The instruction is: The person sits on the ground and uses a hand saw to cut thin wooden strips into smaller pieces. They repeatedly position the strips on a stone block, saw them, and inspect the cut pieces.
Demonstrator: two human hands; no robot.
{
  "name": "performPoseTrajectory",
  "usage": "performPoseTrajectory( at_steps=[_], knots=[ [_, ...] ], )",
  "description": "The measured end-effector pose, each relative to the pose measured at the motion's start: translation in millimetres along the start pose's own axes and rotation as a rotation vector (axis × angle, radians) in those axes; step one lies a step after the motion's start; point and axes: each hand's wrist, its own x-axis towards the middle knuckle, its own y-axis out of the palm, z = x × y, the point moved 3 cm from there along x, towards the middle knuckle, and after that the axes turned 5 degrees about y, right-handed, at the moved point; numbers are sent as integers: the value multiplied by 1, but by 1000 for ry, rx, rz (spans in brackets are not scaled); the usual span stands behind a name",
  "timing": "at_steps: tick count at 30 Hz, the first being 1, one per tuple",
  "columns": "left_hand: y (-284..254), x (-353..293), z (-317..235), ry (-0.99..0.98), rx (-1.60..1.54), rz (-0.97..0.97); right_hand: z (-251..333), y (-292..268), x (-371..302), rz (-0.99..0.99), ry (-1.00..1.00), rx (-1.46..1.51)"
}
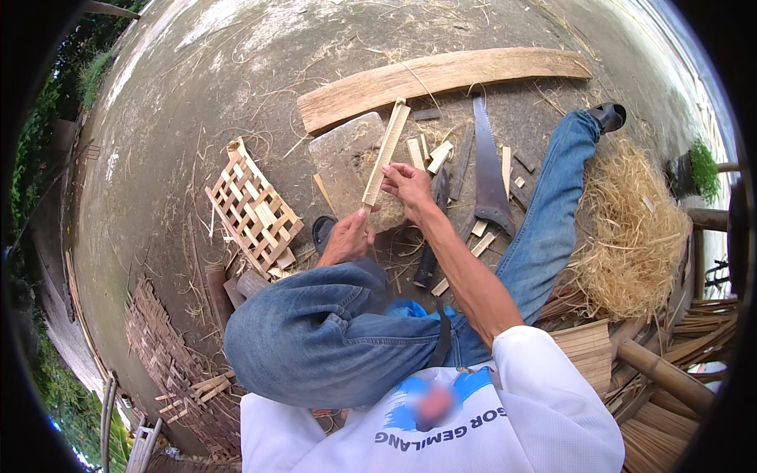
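A pale split bamboo strip (388, 148) slants up and away from me above a worn flat block (337, 162). My left hand (347, 239) is closed on its near end, with thumb and fingertips pinching it. Higher up, my right hand (410, 189) grips the same strip from its right side. Short bamboo pieces (415, 153) lie just right of the block. Beside them, a handsaw (490, 169) rests on the ground, its handle toward me. A dark-handled tool (426, 266) lies below my right hand; what its far part is I cannot tell.
A long curved plank (449, 76) lies beyond the block. An open-weave bamboo panel (251, 206) sits at the left, with a darker woven mat (167, 347) nearer me. A heap of shavings (637, 229) lies right of my outstretched leg. Bamboo poles (666, 374) stand at the lower right.
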Motion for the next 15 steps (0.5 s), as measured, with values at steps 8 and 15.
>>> performPoseTrajectory(
  at_steps=[8,15],
  knots=[
    [1,-4,-2,-14,30,-2,4,-6,-1,10,16,-64],
    [1,-2,2,-18,8,29,-2,-10,3,57,2,-44]
  ],
)
